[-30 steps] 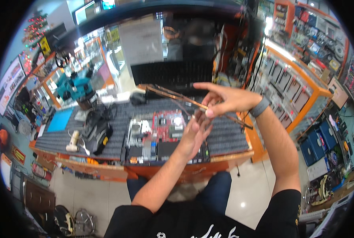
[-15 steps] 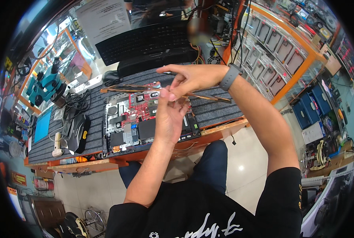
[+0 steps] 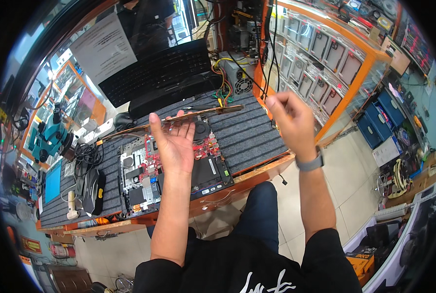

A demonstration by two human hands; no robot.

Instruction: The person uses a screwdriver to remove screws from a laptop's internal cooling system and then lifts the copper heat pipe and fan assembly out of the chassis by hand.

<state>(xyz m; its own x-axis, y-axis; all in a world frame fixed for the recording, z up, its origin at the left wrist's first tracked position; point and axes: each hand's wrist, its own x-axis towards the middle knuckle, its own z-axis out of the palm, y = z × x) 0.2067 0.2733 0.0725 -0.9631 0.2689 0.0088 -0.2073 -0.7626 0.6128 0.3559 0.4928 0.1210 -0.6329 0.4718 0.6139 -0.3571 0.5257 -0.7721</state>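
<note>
A long, thin laptop heatsink [image 3: 228, 110] with copper heat pipes rests tilted across my left hand [image 3: 175, 149], seen nearly edge-on. That palm faces up, with the thumb on the near side and the fingers bent beneath and behind the copper. Below it, an opened laptop base [image 3: 205, 171] lies on the bench, showing a red circuit board, a black battery and a round fan. To the right, apart from the heatsink, my right hand [image 3: 295, 122] is raised with curled fingers, blurred by motion. Anything between those fingertips cannot be made out.
On the ribbed grey mat [image 3: 252, 139] a screwdriver [image 3: 198, 108] lies behind the heatsink. A keyboard [image 3: 154, 73] stands at the back, near a power supply [image 3: 240, 80] with coloured wires. At left are a teal microscope [image 3: 52, 136], coiled cables [image 3: 88, 151] and a blue pad [image 3: 53, 183].
My right hand has left my left fingertips and swung right. The left hand has opened out palm up under the heatsink, which has shifted left. The view has turned slightly right.
</note>
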